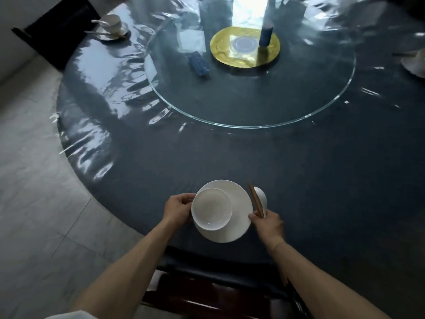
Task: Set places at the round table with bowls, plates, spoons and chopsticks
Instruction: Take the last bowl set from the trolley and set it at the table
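Note:
A white plate (239,203) sits near the front edge of the round dark table (322,180). A white bowl (211,209) rests on the plate's left side, overhanging its rim. My left hand (177,209) grips the bowl's left rim with curled fingers. My right hand (268,223) holds a white spoon (261,196) and wooden chopsticks (255,199) together at their near ends, just right of the plate, and its fingertips touch the plate's edge.
A glass turntable (299,107) with a gold centre disc (245,47), a blue bottle (265,35) and a small dark box (199,64) fills the middle. A set place (111,27) lies far left, white dishes (415,63) far right. A dark chair (207,291) stands below me.

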`<action>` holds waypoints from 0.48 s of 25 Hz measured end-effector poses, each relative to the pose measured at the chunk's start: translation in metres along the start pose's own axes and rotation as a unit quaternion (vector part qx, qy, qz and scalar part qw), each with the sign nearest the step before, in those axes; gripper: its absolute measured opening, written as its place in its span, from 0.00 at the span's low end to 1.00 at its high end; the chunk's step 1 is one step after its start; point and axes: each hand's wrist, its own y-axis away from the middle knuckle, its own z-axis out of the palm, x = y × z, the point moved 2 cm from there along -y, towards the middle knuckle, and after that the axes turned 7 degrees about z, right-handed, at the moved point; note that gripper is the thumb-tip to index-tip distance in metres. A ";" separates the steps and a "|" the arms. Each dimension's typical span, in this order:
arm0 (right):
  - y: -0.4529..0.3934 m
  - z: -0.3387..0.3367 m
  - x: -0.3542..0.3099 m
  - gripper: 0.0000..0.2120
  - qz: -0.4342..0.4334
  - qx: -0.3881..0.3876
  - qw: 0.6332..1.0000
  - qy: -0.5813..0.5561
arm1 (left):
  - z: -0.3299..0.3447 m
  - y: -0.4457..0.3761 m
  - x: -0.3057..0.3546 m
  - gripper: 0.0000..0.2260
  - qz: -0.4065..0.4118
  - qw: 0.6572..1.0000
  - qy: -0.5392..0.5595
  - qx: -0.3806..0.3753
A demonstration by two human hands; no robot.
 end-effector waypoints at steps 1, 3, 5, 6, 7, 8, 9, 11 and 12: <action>0.002 0.002 0.001 0.04 0.009 0.010 1.000 -0.006 | -0.001 -0.006 0.000 0.06 0.009 1.000 -0.010 -0.013; 0.004 0.007 0.001 0.03 0.015 0.026 0.999 -0.015 | -0.004 -0.016 0.001 0.06 0.021 0.999 -0.025 -0.039; 0.005 0.008 -0.002 0.04 0.016 0.036 0.999 -0.016 | -0.006 -0.027 0.000 0.05 0.036 0.997 -0.042 -0.061; 0.006 0.007 -0.003 0.05 0.016 0.038 0.999 -0.009 | -0.006 -0.031 -0.001 0.06 0.046 0.996 -0.047 -0.067; 0.007 0.006 -0.005 0.06 0.019 0.041 0.999 0.001 | -0.006 -0.034 -0.002 0.06 0.052 0.995 -0.045 -0.072; 0.009 0.003 -0.007 0.08 0.021 0.048 0.999 0.012 | -0.006 -0.037 -0.003 0.06 0.053 0.995 -0.039 -0.077; 0.012 0.000 -0.009 0.11 0.022 0.062 0.998 0.023 | -0.006 -0.039 -0.004 0.06 0.049 0.995 -0.033 -0.085; 0.018 -0.005 -0.014 0.15 0.021 0.097 0.994 0.044 | -0.007 -0.040 -0.006 0.07 0.041 0.993 -0.045 -0.101; 0.023 -0.007 -0.018 0.15 0.017 0.110 0.992 0.053 | -0.009 -0.040 -0.006 0.08 0.041 0.992 -0.061 -0.099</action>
